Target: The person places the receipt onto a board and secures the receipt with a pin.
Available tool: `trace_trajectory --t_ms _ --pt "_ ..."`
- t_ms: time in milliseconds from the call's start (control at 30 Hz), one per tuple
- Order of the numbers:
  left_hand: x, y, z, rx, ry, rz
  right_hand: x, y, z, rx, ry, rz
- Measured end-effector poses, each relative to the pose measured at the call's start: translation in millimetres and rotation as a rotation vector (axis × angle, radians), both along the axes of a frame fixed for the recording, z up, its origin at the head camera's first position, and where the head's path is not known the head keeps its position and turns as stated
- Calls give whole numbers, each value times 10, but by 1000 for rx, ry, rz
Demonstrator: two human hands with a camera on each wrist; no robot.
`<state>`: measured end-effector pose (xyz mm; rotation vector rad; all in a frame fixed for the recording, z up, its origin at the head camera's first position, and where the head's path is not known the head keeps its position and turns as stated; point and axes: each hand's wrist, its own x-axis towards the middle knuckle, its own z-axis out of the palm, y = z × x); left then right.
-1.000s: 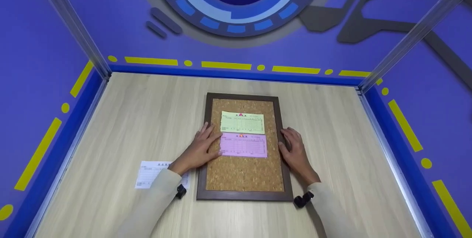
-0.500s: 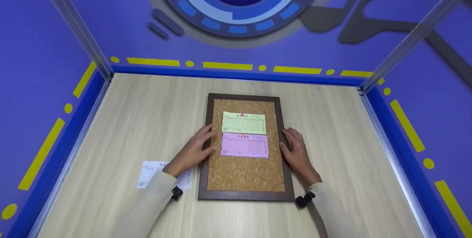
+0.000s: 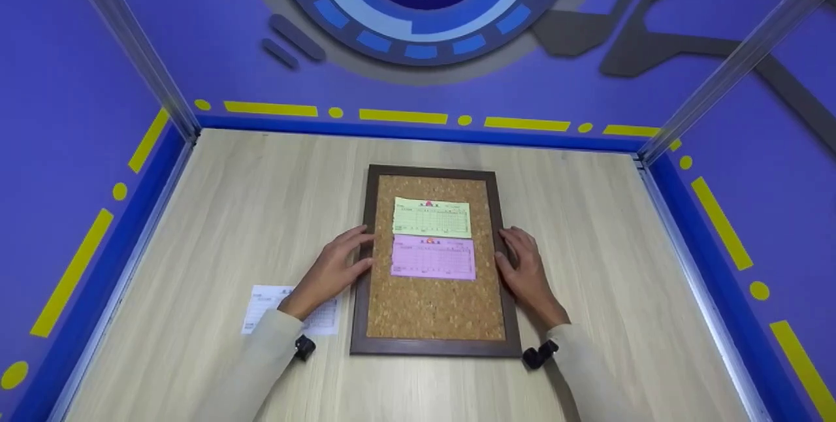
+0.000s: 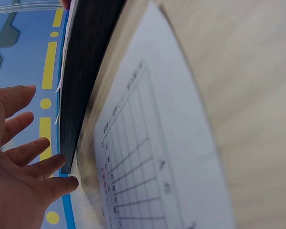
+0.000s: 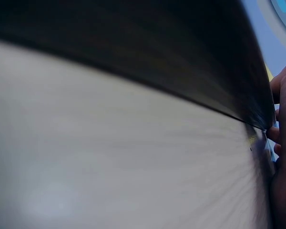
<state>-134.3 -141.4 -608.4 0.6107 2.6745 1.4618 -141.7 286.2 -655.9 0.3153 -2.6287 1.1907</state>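
Note:
A cork board (image 3: 431, 311) in a dark brown frame lies on the table. A pale green paper slip (image 3: 431, 218) is fixed to it by a pink-red pin at its top edge. Just below is a purple slip (image 3: 433, 259) with an orange pin. My left hand (image 3: 330, 272) is at the frame's left edge, its fingers spread and holding nothing, as the left wrist view shows. Along the right edge, my right hand (image 3: 526, 272) rests relaxed fingers and thumb against the frame. A white printed slip (image 3: 261, 304) lies on the table, partly hidden under the left forearm.
The wooden table (image 3: 588, 226) is bounded by blue panels at the back and both sides. Metal posts (image 3: 738, 56) stand at the back corners. A black wrist camera (image 3: 539, 354) sits on the right cuff, with another (image 3: 304, 347) on the left.
My left hand has drawn back left, from over the purple slip's edge to the frame's left side. My right hand stays at the right edge. The slips keep their places on the board.

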Motion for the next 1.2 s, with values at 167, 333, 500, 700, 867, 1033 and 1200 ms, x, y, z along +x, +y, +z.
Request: trace_trajectory --t_ms 167,333,500,700,867,1033,1200 --pt "19 -55 14 6 -12 9 2 3 -2 3 4 -2" --pt "60 -107 35 25 -63 27 6 -4 -3 10 12 1" --pt "89 -154 54 14 -74 34 -2 -2 -8 7 19 3" --pt "108 -227 59 31 -53 39 -1 1 0 0 12 1" --pt "143 -315 63 23 -50 61 2 4 -4 -18 -2 4" --pt "182 -402 47 20 -42 83 4 0 -7 -11 -6 1" --pt "232 -474 33 8 -35 92 -1 -4 -11 -5 3 -2"
